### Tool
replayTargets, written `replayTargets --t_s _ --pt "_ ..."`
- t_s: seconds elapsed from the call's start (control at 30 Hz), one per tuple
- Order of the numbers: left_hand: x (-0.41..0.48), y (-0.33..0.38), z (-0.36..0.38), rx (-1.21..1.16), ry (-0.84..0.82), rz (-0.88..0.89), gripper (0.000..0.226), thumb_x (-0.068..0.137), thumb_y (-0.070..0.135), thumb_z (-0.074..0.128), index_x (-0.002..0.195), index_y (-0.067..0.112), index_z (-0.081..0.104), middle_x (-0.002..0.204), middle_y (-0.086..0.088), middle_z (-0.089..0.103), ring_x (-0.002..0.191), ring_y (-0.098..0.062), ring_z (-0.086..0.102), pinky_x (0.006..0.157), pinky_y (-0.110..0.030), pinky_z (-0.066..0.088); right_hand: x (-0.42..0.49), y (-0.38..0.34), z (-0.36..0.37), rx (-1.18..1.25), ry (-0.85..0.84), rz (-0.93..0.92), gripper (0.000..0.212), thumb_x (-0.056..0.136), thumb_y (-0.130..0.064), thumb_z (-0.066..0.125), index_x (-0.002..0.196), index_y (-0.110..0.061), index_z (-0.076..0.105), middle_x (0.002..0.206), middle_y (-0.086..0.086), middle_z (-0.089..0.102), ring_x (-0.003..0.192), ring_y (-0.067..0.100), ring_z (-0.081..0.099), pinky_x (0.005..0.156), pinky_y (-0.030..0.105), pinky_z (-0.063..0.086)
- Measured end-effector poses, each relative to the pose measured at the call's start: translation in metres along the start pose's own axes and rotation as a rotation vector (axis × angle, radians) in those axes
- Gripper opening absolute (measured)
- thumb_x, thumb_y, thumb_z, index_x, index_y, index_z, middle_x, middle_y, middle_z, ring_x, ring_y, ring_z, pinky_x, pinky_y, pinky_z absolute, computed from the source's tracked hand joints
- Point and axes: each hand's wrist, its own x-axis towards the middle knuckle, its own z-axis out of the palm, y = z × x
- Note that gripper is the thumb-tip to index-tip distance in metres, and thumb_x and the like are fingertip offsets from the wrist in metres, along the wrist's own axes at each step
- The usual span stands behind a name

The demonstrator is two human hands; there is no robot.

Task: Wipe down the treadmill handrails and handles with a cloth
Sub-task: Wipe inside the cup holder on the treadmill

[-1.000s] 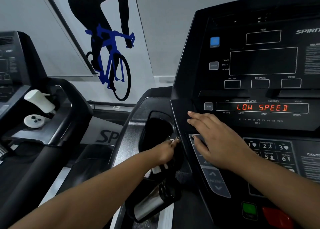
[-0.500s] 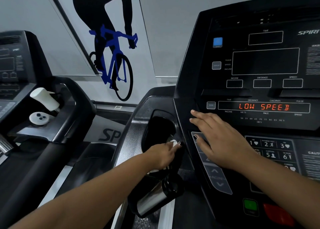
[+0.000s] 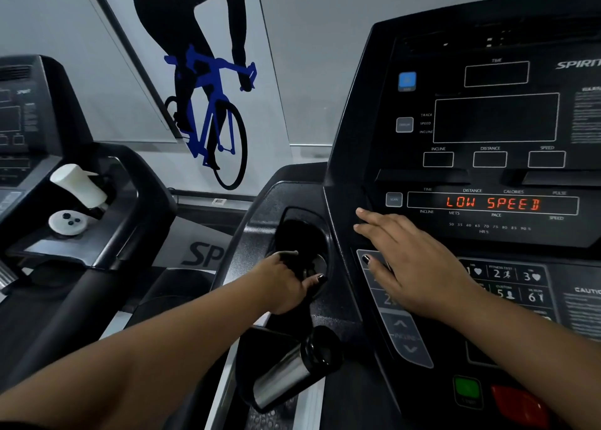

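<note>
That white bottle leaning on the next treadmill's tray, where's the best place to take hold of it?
Grip the white bottle round its upper body, coming from above-left. It leans tilted, lower end tucked into the tray, so probably only that upper part stands free.

Console (image 3: 354, 130): black plastic, matt, smooth. Keypad strip (image 3: 401, 335): grey membrane, smooth, satin sheen. Cup holder (image 3: 302, 237): dark plastic, glossy inside, glints on wall. Surround (image 3: 260, 208): grey plastic, fine speckled grain. Handgrip (image 3: 283, 377): bright metal sleeve, brushed, reflective; end cap black plastic, semi-gloss. Green button (image 3: 467, 389), red button (image 3: 520, 407): glossy plastic. Neighbouring treadmill (image 3: 153, 202): black plastic, slight sheen. Bottle (image 3: 79, 185) and loose cap (image 3: 67, 223): white plastic, matt.
</note>
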Motion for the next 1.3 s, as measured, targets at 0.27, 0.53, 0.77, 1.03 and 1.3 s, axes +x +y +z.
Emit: replayTargets --t_s 0.27,0.53,0.77,1.03,1.3 --pt "0.009 0.022 -0.025 -0.244 -0.170 -0.109 0.062 0.101 0.012 0.026 0.157 0.016 -0.002 0.163 -0.014 0.015 0.151 -0.027 0.009 0.122 -0.041 0.004 0.000 -0.003 0.000 -0.003 -0.016 0.008 0.054 0.092 -0.040 0.034 0.142 -0.022 0.042 0.157 -0.010 0.027 0.135 0.009 0.032 0.099 0.027 0.041" --pt "0.003 0.027 -0.042 -0.492 -0.259 -0.049 0.073 0.096 -0.013 0.025 0.156 0.016 -0.004 0.163 -0.006 -0.012 0.151 -0.028 -0.005 0.117 -0.033 0.002 0.000 -0.002 -0.001 0.012 -0.018 -0.001 0.053 0.091 -0.039 0.037 0.141 -0.022 0.043 0.156 -0.010 0.028 0.135 0.010 0.033 0.096 0.027 0.044" --pt "0.004 0.027 -0.048 -0.260 -0.307 -0.084 0.069 0.097 -0.004 0.037 0.157 0.021 0.012 0.165 0.000 -0.002 0.150 -0.026 0.015 0.117 -0.033 0.020 0.001 -0.002 -0.001 0.005 -0.021 -0.006 0.053 0.092 -0.041 0.034 0.142 -0.023 0.041 0.157 -0.012 0.026 0.135 0.009 0.031 0.095 0.027 0.045" --pt "0.011 0.035 -0.052 0.267 -0.335 -0.103 0.065 0.101 0.022 0.044 0.156 0.014 0.011 0.163 -0.008 0.016 0.148 -0.027 0.022 0.118 -0.041 0.025 0.001 -0.001 -0.002 0.009 -0.014 -0.007 0.054 0.092 -0.039 0.033 0.141 -0.022 0.043 0.156 -0.010 0.029 0.134 0.009 0.033 0.095 0.028 0.046" --pt "0.002 0.041 -0.065 0.569 -0.325 -0.069 0.059 0.104 0.030 0.033 0.156 0.011 0.011 0.164 -0.012 0.006 0.152 -0.026 0.000 0.122 -0.039 0.005 0.001 -0.003 -0.003 0.002 -0.008 0.000 0.054 0.091 -0.040 0.032 0.141 -0.022 0.043 0.156 -0.010 0.029 0.132 0.011 0.035 0.095 0.029 0.047"
